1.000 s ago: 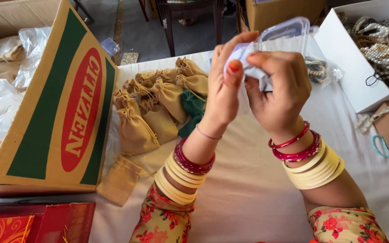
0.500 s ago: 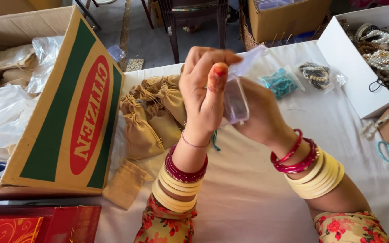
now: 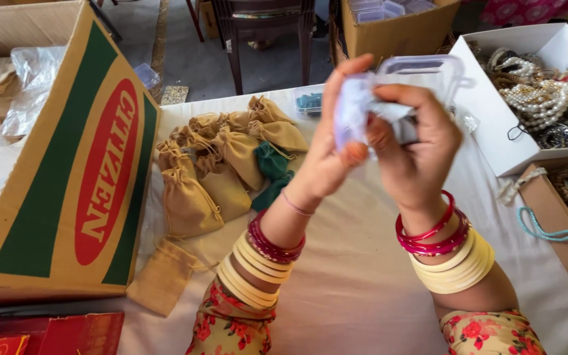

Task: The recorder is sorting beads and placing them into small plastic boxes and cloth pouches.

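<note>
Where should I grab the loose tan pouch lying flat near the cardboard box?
Pinch the tan pouch at its gathered drawstring neck, the upper end, coming from above on the right. It lies flat and apart from the pouch pile, and the cardboard box crowds its left.

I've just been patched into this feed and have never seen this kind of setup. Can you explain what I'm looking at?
There is no machine here: a camera worn on a person's head looks down at their own two bare hands, so you see what they see. The left hand and right hand are raised together, holding a small clear plastic box and some crumpled white material against it. Below lies a table with a white cloth. On it sit a heap of tan drawstring pouches, a large tilted cardboard box on the left, and an open white box of bead necklaces on the right.
</note>
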